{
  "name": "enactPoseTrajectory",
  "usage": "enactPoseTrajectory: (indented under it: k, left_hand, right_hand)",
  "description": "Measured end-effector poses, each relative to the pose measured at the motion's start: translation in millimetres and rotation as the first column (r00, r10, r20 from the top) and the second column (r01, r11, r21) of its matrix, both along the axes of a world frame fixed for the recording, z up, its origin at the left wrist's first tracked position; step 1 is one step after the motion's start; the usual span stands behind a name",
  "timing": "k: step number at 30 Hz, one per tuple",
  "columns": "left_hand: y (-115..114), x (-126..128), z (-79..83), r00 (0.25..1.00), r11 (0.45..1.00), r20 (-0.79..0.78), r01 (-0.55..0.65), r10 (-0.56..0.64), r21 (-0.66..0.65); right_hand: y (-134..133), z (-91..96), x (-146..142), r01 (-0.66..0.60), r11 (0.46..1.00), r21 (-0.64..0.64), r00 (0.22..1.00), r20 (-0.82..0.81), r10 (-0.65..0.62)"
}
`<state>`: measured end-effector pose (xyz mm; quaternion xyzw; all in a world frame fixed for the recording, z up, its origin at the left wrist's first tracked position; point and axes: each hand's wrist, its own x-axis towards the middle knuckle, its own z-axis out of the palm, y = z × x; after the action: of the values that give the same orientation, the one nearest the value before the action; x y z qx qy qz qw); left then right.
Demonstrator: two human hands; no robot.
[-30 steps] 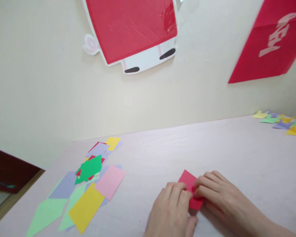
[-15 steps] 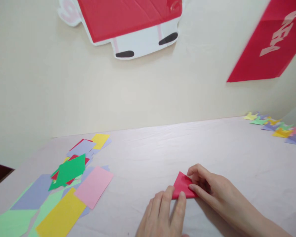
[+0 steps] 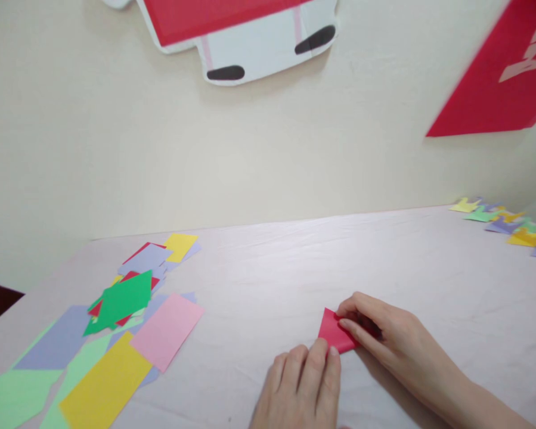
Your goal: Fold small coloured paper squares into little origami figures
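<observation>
A small red piece of folded paper lies on the cloth-covered table, one corner pointing away from me. My right hand reaches in from the right, with thumb and index finger closed in a pinch on the paper's right-hand upper edge. Its other fingers curl underneath, partly hidden. My left hand rests palm down at the near side. Its fingers are stretched out, and the fingertips press on the paper's lower left edge. That hand's thumb is mostly out of sight, and the fingers cover part of the near edge.
On the left lie scattered paper sheets, among them a green sheet, a pink sheet and a yellow sheet. Several folded crown-like paper shapes line the far right. Behind the table rises a wall with red-and-white decorations.
The view has tipped slightly down and shifted a little left. The red paper has turned slightly under my hands, and its right side is a bit higher. Both hands stay on it.
</observation>
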<state>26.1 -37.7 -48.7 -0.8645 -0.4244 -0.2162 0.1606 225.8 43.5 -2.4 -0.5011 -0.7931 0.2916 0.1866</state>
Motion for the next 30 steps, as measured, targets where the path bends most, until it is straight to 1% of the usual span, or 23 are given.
enactPoseTrajectory:
  k: [5,9,16,20,23,27,30]
  left_hand:
    - [0.6,3.6,-3.6,0.997,0.999,0.065,-0.031,0.029,0.022]
    - [-0.2,5.3,-3.9,0.998,0.999,0.058,-0.031,0.03,0.013]
    - [-1.8,5.0,1.8,0.998,0.999,0.034,-0.044,0.043,0.017]
    - [-2.0,6.3,0.6,0.997,0.998,0.046,-0.057,0.056,0.027]
    - [-1.2,5.7,0.1,0.998,0.999,0.039,-0.049,0.048,0.02]
    - [1.4,2.2,3.7,1.0,0.999,-0.031,-0.004,0.003,-0.033]
    - [3.1,1.2,5.6,0.999,0.999,-0.04,0.02,-0.021,-0.026]
  right_hand:
    - [-0.1,0.3,-0.8,-0.002,0.999,0.037,1.0,0.004,0.002]
    - [-0.3,-0.3,-1.3,-0.009,0.999,0.051,1.0,0.02,0.008]
    - [-1.1,-1.4,-2.0,-0.017,0.997,0.072,0.999,0.034,0.014]
    - [-1.1,-0.6,-3.1,-0.024,0.996,0.091,0.999,0.045,0.02]
    - [-1.1,0.0,-3.9,-0.034,0.991,0.131,0.999,0.037,0.029]
    - [-1.8,0.4,-5.1,-0.044,0.984,0.174,0.999,0.024,0.04]
    - [-2.2,1.1,-6.3,-0.044,0.982,0.185,0.998,0.042,0.037]
